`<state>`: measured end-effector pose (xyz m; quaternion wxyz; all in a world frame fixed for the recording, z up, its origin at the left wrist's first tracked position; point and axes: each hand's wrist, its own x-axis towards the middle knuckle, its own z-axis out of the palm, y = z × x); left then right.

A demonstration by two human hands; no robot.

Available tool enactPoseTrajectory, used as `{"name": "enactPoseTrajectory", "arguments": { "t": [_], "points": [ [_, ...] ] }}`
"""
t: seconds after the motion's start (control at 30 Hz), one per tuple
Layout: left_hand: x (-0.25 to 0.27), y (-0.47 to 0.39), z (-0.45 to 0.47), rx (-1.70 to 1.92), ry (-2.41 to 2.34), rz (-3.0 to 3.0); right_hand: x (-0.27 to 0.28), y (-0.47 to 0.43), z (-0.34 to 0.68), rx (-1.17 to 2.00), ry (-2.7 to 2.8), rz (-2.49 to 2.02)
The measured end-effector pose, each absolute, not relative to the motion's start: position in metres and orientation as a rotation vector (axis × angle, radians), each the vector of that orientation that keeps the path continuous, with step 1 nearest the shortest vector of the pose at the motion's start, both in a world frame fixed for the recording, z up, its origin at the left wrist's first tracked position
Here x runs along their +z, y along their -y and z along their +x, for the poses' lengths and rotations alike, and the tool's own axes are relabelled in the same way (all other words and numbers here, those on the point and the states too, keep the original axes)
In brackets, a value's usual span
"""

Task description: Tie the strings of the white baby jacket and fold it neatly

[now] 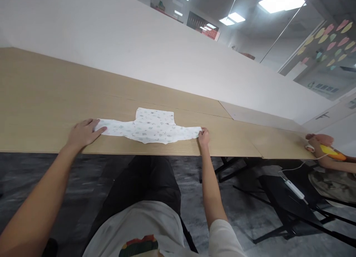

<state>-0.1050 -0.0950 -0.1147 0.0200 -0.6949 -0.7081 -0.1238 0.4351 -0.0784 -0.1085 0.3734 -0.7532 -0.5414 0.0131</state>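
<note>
A small white baby shirt (151, 129) with a faint printed pattern lies flat on the wooden table (41, 101), sleeves spread to both sides, near the front edge. My left hand (83, 133) rests flat on the end of the left sleeve, fingers together on the cloth. My right hand (204, 136) pinches the tip of the right sleeve between fingers and thumb.
A white partition wall (139, 38) runs along the back of the table. At the far right another person's hand (319, 141) rests on the table with a yellow object (329, 150). A white cable with a box (294, 188) hangs there above black chair frames.
</note>
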Motion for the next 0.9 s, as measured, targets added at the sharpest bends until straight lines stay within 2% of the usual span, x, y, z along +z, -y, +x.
{"name": "enactPoseTrajectory", "arguments": {
  "t": [0.33, 0.5, 0.7, 0.9],
  "points": [
    [-0.121, 0.085, -0.111, -0.336, 2.201, -2.159, -0.069, 0.07, 0.376, 0.035, 1.23, -1.649],
    [-0.123, 0.084, -0.113, -0.345, 2.222, -2.156, -0.047, 0.068, 0.281, -0.005, 1.552, -1.432],
    [-0.122, 0.086, -0.113, -0.403, 2.178, -2.174, -0.072, 0.078, 0.183, 0.012, 2.072, -1.446],
    [-0.118, 0.09, -0.108, -0.412, 2.2, -2.171, -0.099, 0.079, 0.161, -0.079, 2.314, -1.471]
  ]
}}
